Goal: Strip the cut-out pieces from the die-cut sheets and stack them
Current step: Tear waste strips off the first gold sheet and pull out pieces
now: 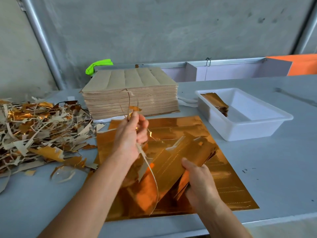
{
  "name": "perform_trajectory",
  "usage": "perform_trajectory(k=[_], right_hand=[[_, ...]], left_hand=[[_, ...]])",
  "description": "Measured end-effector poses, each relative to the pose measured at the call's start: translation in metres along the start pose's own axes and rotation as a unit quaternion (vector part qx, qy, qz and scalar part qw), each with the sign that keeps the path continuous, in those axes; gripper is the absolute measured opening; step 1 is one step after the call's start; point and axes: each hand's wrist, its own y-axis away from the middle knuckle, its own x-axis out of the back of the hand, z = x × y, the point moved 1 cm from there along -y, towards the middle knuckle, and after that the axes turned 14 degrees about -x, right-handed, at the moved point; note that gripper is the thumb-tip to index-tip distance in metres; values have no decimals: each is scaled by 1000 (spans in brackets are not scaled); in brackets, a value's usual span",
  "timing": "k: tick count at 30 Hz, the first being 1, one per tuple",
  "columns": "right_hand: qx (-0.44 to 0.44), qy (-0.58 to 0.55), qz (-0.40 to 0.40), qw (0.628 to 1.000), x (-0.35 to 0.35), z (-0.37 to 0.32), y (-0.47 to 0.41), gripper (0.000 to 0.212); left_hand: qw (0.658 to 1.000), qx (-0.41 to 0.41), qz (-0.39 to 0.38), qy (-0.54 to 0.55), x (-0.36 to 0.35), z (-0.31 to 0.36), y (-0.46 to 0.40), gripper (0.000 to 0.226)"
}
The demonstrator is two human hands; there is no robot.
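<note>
Now the left hand [129,134] pinches waste strips [147,162]; the right hand [199,182] grips a gold stack [188,152] above the counter [274,169].

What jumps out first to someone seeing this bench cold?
The shiny copper-gold foil sheet flat at centre, with both hands over it: the left hand grips thin waste strips, the right hand holds a bundle of stripped gold pieces. Next, the tangled scrap heap at far left. Behind stand a tall stack of brown sheets and, to the right, a white tub holding a few finished pieces.
</note>
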Motion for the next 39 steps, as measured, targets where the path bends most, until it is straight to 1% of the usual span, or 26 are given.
perform_trajectory(k=[1, 2, 3, 4, 6, 7, 8, 10, 12, 14, 18, 19, 21, 22, 23, 24, 26, 27, 28, 29, 32, 34, 36, 37, 38, 39], right_hand=[[13, -2, 13, 1000, 4, -4, 0, 33], [27, -6, 23, 999, 8, -8, 0, 32], [42, -8, 30, 999, 10, -11, 0, 30], [56, -6, 32, 998, 11, -14, 0, 25], [74, 2, 37, 997, 10, -15, 0, 24], [76, 5, 38, 996, 8, -15, -1, 26], [81, 6, 36, 996, 5, -14, -1, 26], [96, 10, 23, 995, 1, -12, -3, 19], [100, 29, 14, 994, -1, -8, -5, 18], [114, 65, 9, 991, -6, -3, -6, 15], [92, 64, 3, 994, -9, 1, -5, 19], [89, 56, 14, 994, -6, -2, -6, 16], [101, 55, 42, 992, 2, -13, -6, 13], [107, 55, 47, 992, 7, -19, -7, 12], [111, 52, 48, 991, 9, -22, -8, 15], [115, 55, 50, 991, 11, -25, -8, 19], [118, 61, 53, 990, 12, -27, -10, 16], [120, 66, 51, 989, 12, -28, -10, 22], [124, 68, 53, 989, 12, -29, -9, 26], [130, 68, 58, 987, 14, -31, -9, 27], [137, 65, 84, 985, 23, -35, -11, 22], [130, 58, 103, 985, 28, -38, -12, 36], [127, 59, 119, 983, 32, -41, -10, 43], [127, 59, 125, 982, 34, -42, -9, 43], [129, 60, 132, 981, 36, -44, -8, 44], [131, 60, 139, 980, 39, -45, -8, 44]], left_hand=[[995, -29, -29, -92, 7, 5, -2, 25], [974, -55, -60, -211, 14, 7, -4, 24], [938, -65, -89, -330, 20, 8, -4, 22], [897, -47, -130, -420, 25, 8, -3, 20], [826, 38, -250, -503, 29, 3, 5, 32], [798, 74, -300, -517, 31, -2, 9, 41], [781, 91, -325, -526, 33, -6, 12, 42], [779, 79, -320, -533, 33, -13, 13, 30], [807, 66, -283, -515, 32, -17, 11, 21], [830, 51, -245, -498, 30, -19, 10, 20], [855, 2, -219, -471, 23, -12, 11, 14], [856, -4, -222, -468, 26, -7, 10, 17], [843, 0, -266, -467, 37, 6, 11, 38], [826, 13, -299, -478, 44, 12, 11, 48], [793, 24, -334, -509, 50, 16, 13, 52], [741, 23, -369, -561, 54, 18, 16, 50], [620, -21, -408, -670, 60, 17, 19, 38], [590, -46, -401, -699, 63, 16, 19, 33], [588, -59, -379, -712, 67, 15, 19, 28], [616, -59, -342, -707, 73, 16, 17, 22], [774, -55, -153, -613, 90, 20, 9, 15], [843, -55, -47, -533, 98, 23, 2, 21], [905, -28, 12, -423, 102, 24, -3, 25], [925, -15, 40, -376, 103, 25, -6, 25], [930, -12, 63, -361, 105, 26, -7, 24], [924, -12, 73, -376, 107, 25, -8, 21]])
